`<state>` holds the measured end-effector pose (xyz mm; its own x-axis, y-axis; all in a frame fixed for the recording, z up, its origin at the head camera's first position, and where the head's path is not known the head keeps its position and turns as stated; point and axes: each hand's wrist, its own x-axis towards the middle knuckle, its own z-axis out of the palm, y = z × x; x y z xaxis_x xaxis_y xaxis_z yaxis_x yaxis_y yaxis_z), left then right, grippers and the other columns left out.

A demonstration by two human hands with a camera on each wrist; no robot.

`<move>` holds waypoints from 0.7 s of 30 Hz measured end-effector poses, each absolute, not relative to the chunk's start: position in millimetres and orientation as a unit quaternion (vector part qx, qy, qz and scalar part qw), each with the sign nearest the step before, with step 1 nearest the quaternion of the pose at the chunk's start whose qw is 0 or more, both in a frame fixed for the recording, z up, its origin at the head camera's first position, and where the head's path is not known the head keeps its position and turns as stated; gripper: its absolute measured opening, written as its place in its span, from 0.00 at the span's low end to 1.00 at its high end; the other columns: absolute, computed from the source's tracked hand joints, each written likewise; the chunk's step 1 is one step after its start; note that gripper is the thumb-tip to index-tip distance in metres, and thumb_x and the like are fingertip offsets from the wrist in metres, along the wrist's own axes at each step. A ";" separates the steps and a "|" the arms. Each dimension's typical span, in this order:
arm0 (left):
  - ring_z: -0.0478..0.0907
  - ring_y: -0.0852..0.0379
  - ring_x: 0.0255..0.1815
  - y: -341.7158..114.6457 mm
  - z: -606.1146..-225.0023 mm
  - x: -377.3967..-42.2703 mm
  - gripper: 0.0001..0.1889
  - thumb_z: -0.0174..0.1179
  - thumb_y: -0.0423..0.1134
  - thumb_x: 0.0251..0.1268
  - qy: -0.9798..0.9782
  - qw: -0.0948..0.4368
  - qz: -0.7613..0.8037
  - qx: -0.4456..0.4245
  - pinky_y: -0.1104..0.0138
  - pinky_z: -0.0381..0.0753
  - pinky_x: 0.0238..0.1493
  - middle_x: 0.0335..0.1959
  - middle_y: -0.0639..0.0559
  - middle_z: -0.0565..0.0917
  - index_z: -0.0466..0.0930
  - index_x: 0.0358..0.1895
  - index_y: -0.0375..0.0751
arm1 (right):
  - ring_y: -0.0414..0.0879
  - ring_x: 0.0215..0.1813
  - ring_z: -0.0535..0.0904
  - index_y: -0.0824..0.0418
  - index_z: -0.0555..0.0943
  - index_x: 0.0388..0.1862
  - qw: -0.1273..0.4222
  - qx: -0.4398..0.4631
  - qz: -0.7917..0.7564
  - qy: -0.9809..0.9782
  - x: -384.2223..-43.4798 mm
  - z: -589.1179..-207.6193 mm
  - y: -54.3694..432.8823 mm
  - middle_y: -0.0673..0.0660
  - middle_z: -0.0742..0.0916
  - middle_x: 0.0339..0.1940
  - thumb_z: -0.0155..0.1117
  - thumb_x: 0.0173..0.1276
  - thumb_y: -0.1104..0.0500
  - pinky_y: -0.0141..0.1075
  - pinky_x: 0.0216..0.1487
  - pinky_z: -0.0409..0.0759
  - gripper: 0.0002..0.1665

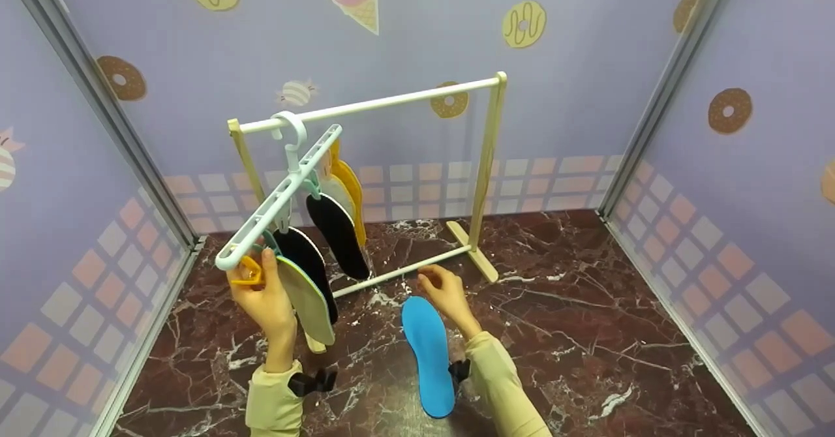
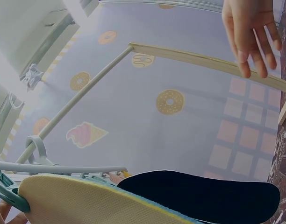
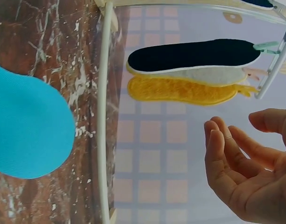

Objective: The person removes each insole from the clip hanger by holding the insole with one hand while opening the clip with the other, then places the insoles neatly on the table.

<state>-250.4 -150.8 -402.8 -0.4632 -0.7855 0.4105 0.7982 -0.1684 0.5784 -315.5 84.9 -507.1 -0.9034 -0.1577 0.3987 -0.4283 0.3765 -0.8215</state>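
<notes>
My left hand (image 1: 261, 293) is raised at the near end of a white clip hanger (image 1: 277, 199), its thumb and fingers curled about an orange clip (image 1: 251, 275). Right beside the thumb, a teal clip (image 2: 12, 193) holds a beige insole (image 1: 306, 303) with a yellow-and-blue edge. Behind it hang a black insole (image 1: 303, 254), another black insole (image 3: 194, 55), a pale one (image 3: 203, 74) and a fuzzy yellow one (image 3: 180, 89). A blue insole (image 1: 427, 355) lies on the tabletop. Just past its far end hovers my right hand (image 1: 447, 293), fingers loosely bent, holding nothing.
The hanger hooks over the white top bar (image 1: 391, 101) of a wooden-legged rack (image 1: 489, 163). A lower bar (image 1: 398, 272) runs close to the dark red marbled tabletop (image 1: 561, 319). Lilac printed walls (image 1: 417, 32) enclose the back and both sides.
</notes>
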 end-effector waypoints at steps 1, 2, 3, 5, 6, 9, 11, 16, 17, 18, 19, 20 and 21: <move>0.79 0.57 0.44 -150.9 -402.9 -250.9 0.16 0.53 0.21 0.55 -0.380 0.519 -0.766 -0.009 0.72 0.75 0.50 0.39 0.49 0.83 0.72 0.47 0.37 | 0.53 0.34 0.83 0.67 0.78 0.43 0.128 0.183 0.530 -0.818 -315.5 -506.0 83.7 0.64 0.85 0.32 0.55 0.64 0.61 0.30 0.32 0.79 0.12; 0.79 0.57 0.44 -151.1 -402.9 -251.5 0.16 0.54 0.21 0.55 -0.376 0.520 -0.767 -0.009 0.72 0.75 0.50 0.39 0.49 0.83 0.73 0.47 0.37 | 0.53 0.35 0.82 0.66 0.78 0.44 0.126 0.187 0.531 -0.817 -315.1 -504.5 82.4 0.64 0.85 0.32 0.55 0.64 0.60 0.30 0.32 0.79 0.13; 0.79 0.57 0.44 -151.2 -403.0 -251.9 0.16 0.54 0.21 0.55 -0.373 0.520 -0.768 -0.009 0.71 0.75 0.50 0.39 0.49 0.83 0.73 0.47 0.37 | 0.53 0.35 0.82 0.66 0.78 0.44 0.121 0.189 0.536 -0.814 -315.0 -503.5 81.0 0.64 0.85 0.33 0.55 0.64 0.59 0.30 0.33 0.79 0.13; 0.79 0.56 0.43 -151.0 -402.8 -252.7 0.15 0.54 0.22 0.55 -0.369 0.523 -0.768 -0.006 0.71 0.75 0.49 0.38 0.49 0.83 0.73 0.46 0.37 | 0.54 0.36 0.82 0.65 0.78 0.46 0.109 0.194 0.545 -0.808 -314.9 -501.2 77.5 0.65 0.85 0.34 0.55 0.65 0.59 0.33 0.33 0.80 0.14; 0.79 0.56 0.43 -150.7 -402.5 -252.8 0.15 0.54 0.22 0.55 -0.368 0.525 -0.767 -0.004 0.71 0.76 0.49 0.38 0.49 0.83 0.73 0.46 0.37 | 0.54 0.36 0.82 0.65 0.77 0.46 0.104 0.198 0.549 -0.806 -314.8 -499.8 75.8 0.65 0.85 0.35 0.55 0.65 0.59 0.33 0.33 0.80 0.14; 0.79 0.56 0.43 -149.5 -401.4 -252.9 0.15 0.55 0.22 0.54 -0.363 0.530 -0.766 -0.001 0.71 0.76 0.49 0.38 0.49 0.83 0.73 0.46 0.37 | 0.54 0.34 0.82 0.66 0.77 0.48 0.096 0.216 0.549 -0.802 -314.3 -495.7 70.7 0.66 0.85 0.35 0.54 0.65 0.60 0.33 0.32 0.80 0.14; 0.79 0.56 0.43 -148.7 -400.7 -253.0 0.15 0.54 0.21 0.54 -0.360 0.532 -0.766 0.000 0.71 0.76 0.49 0.37 0.49 0.83 0.73 0.46 0.37 | 0.53 0.33 0.82 0.66 0.76 0.48 0.100 0.230 0.538 -0.805 -313.2 -492.3 67.4 0.66 0.85 0.35 0.54 0.65 0.61 0.32 0.32 0.80 0.14; 0.79 0.57 0.42 -147.1 -399.5 -253.1 0.16 0.54 0.21 0.54 -0.354 0.534 -0.768 0.001 0.71 0.76 0.49 0.37 0.50 0.83 0.72 0.46 0.36 | 0.51 0.34 0.83 0.64 0.77 0.48 0.095 0.242 0.528 -0.809 -309.5 -486.5 58.3 0.63 0.86 0.35 0.54 0.65 0.59 0.30 0.32 0.80 0.14; 0.79 0.57 0.42 -146.8 -399.5 -253.1 0.16 0.54 0.21 0.54 -0.353 0.536 -0.767 0.001 0.71 0.76 0.49 0.37 0.50 0.83 0.72 0.47 0.36 | 0.51 0.33 0.83 0.64 0.76 0.48 0.094 0.243 0.527 -0.809 -308.4 -485.4 56.3 0.63 0.86 0.35 0.54 0.65 0.60 0.30 0.31 0.80 0.14; 0.79 0.58 0.42 -146.4 -399.4 -253.1 0.16 0.54 0.21 0.54 -0.351 0.537 -0.767 0.001 0.71 0.76 0.49 0.37 0.50 0.83 0.71 0.47 0.36 | 0.51 0.33 0.83 0.63 0.77 0.48 0.093 0.244 0.526 -0.810 -307.2 -484.2 54.4 0.63 0.86 0.34 0.54 0.65 0.60 0.29 0.30 0.80 0.14; 0.78 0.58 0.42 -146.0 -399.4 -253.1 0.17 0.53 0.20 0.55 -0.349 0.537 -0.768 -0.001 0.71 0.76 0.49 0.37 0.50 0.82 0.70 0.48 0.37 | 0.51 0.33 0.83 0.63 0.77 0.48 0.092 0.245 0.526 -0.809 -305.8 -482.8 52.4 0.63 0.86 0.34 0.54 0.65 0.60 0.29 0.29 0.79 0.14; 0.78 0.58 0.42 -145.7 -399.6 -253.1 0.18 0.53 0.20 0.55 -0.345 0.536 -0.771 -0.004 0.71 0.76 0.48 0.38 0.50 0.82 0.69 0.49 0.37 | 0.52 0.33 0.83 0.64 0.76 0.48 0.092 0.248 0.525 -0.809 -304.0 -480.8 50.4 0.63 0.86 0.34 0.54 0.65 0.60 0.29 0.28 0.78 0.14; 0.78 0.58 0.41 -145.3 -399.5 -253.0 0.19 0.53 0.20 0.55 -0.340 0.535 -0.773 -0.007 0.71 0.76 0.48 0.38 0.50 0.81 0.67 0.49 0.37 | 0.53 0.32 0.83 0.65 0.76 0.48 0.091 0.251 0.525 -0.808 -302.3 -478.6 48.5 0.64 0.86 0.33 0.53 0.65 0.61 0.28 0.27 0.78 0.14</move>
